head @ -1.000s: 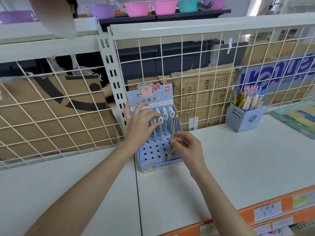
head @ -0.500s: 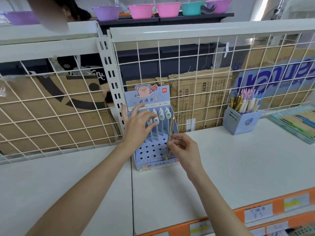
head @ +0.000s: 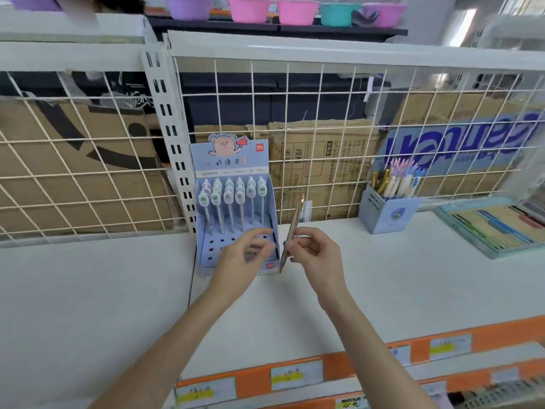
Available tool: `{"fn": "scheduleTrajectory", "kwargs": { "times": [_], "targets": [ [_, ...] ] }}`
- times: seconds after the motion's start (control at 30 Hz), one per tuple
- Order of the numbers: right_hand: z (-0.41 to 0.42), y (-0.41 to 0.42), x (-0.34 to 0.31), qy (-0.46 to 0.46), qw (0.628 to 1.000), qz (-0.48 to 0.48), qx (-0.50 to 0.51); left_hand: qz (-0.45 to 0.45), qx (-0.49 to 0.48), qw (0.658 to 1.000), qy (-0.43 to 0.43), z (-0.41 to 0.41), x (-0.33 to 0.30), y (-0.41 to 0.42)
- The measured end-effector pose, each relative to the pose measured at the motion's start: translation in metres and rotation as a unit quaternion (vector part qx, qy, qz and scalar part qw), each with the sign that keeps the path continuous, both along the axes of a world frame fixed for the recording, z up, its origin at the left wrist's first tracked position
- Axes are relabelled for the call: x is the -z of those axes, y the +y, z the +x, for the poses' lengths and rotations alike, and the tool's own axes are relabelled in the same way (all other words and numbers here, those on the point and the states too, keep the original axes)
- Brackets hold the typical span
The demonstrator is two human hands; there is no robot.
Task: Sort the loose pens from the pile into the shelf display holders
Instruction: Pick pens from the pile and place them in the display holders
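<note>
On the white shelf (head: 383, 276), near its back edge, the right hand (head: 317, 255) pinches a gold pen (head: 290, 234), nearly upright, top tilted right; the left hand (head: 241, 258) hangs relaxed before the blue holder (head: 203, 231).

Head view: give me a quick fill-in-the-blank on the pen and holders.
1. The right hand pinches a ____-coloured pen.
2. The display holder carries a cartoon ____ on its header.
3. The left hand holds ____.
4. The pen cup stands to the holder's ____.

Missing: gold; pig; nothing; right
</note>
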State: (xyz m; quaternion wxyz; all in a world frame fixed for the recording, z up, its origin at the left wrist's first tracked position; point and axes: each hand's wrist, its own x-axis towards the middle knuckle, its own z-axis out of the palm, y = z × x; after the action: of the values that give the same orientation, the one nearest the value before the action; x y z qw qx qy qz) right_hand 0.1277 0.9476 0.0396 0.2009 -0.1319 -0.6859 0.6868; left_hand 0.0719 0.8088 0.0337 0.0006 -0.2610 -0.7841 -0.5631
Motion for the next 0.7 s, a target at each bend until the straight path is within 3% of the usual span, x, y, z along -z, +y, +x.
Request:
{"fn": "scheduleTrajectory", "kwargs": {
  "times": [0.13,0.47,0.7],
  "targets": [
    [0.007,0.002,-0.004,0.013,1.0,0.002,0.028,-0.007,0.044,0.995,-0.084,0.014,0.008,0.008],
    [0.041,0.034,-0.023,0.022,0.986,0.05,0.16,0.002,0.112,0.991,-0.072,0.031,0.011,0.035],
    [0.051,0.07,-0.041,0.033,0.983,0.124,0.131,-0.004,0.139,0.989,-0.052,0.039,0.006,0.053]
  ]
}}
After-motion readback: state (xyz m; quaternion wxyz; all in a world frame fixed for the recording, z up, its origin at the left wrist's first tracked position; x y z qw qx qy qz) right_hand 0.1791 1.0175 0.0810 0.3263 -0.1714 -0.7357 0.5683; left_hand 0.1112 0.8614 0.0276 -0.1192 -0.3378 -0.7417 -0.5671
